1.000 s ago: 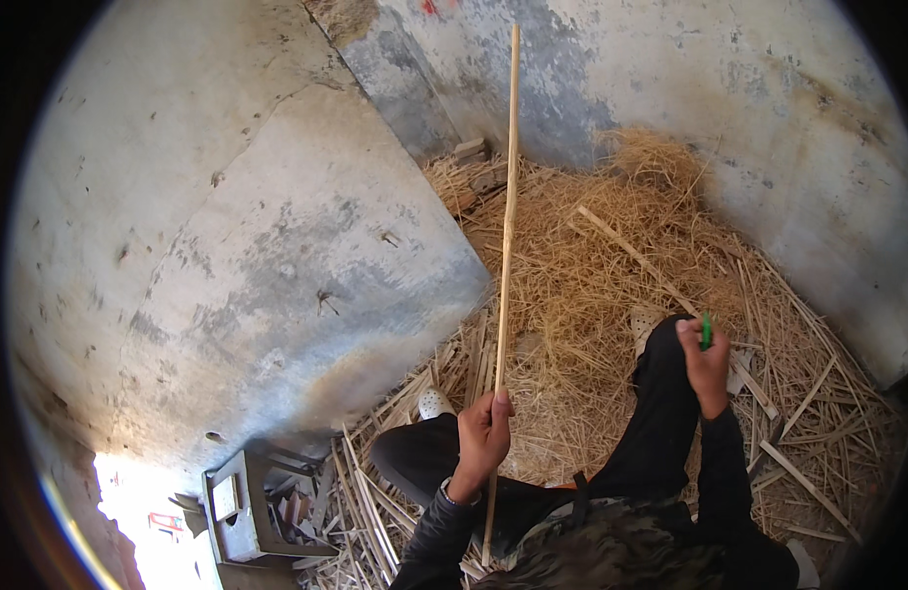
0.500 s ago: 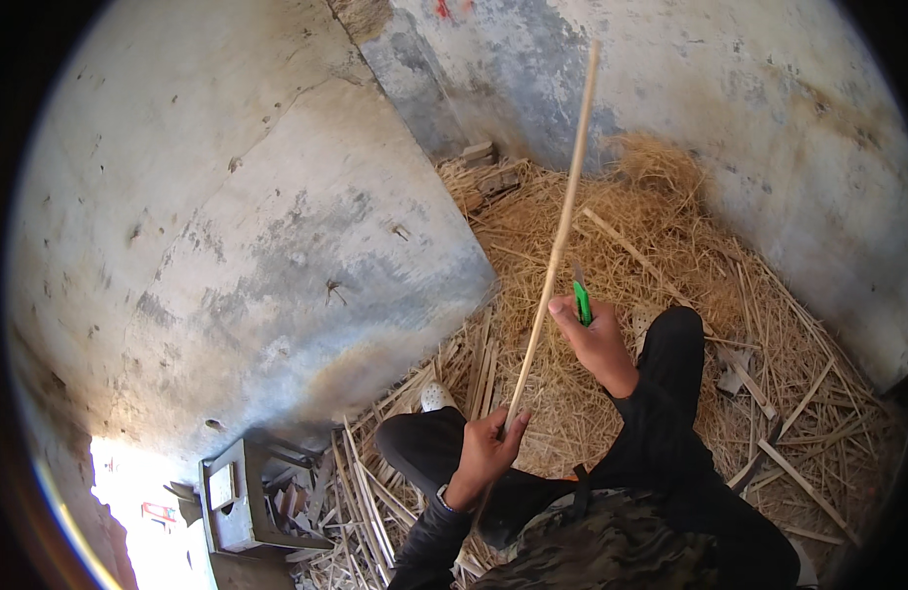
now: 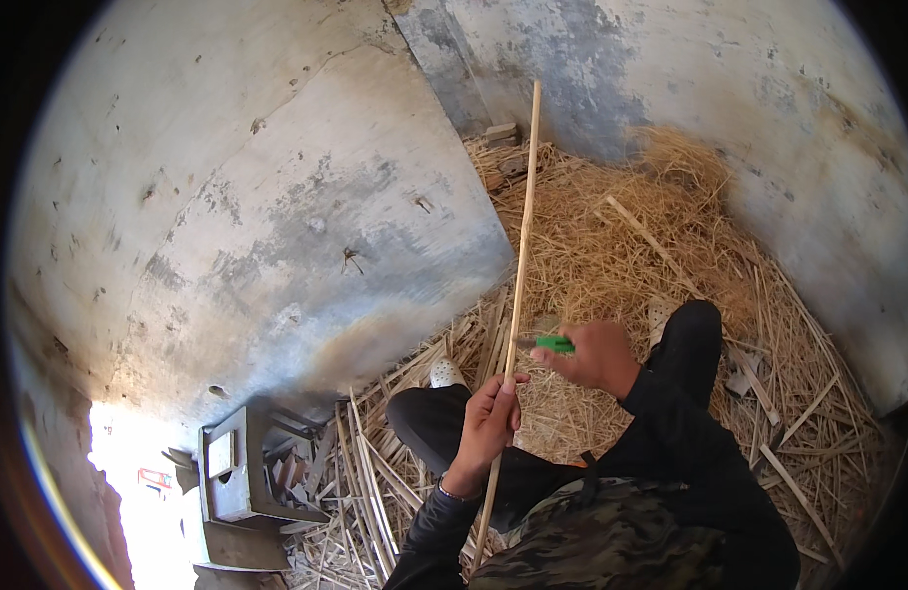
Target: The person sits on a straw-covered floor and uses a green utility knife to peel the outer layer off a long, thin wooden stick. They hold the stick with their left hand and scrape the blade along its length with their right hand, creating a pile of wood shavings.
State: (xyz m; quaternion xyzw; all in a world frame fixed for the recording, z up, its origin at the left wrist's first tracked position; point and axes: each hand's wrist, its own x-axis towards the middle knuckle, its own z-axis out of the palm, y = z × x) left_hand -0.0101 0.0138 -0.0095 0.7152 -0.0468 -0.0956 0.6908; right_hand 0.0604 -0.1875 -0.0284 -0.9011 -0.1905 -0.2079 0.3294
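Note:
My left hand (image 3: 490, 418) is closed around a long, pale split-wood strip (image 3: 525, 221), which looks like bamboo. The strip stands steeply, its far end rising toward the back wall and its near end passing down over my lap. In my right hand (image 3: 606, 356) is a utility knife (image 3: 554, 344) with a green handle. Its blade points left and meets the strip, or lies right beside it, a little above my left fingers.
Loose shavings (image 3: 661, 211) are heaped against the back wall (image 3: 729, 59). Split strips (image 3: 370, 492) lie on both sides of my crossed legs. A wooden stool-like frame (image 3: 242, 472) lies at lower left, under a plastered wall (image 3: 277, 226). A bright opening is beyond it.
My right hand has come down and turned, bringing the knife from upright to sideways against the strip. The strip's top has swung left, and more of its near end shows below my left hand.

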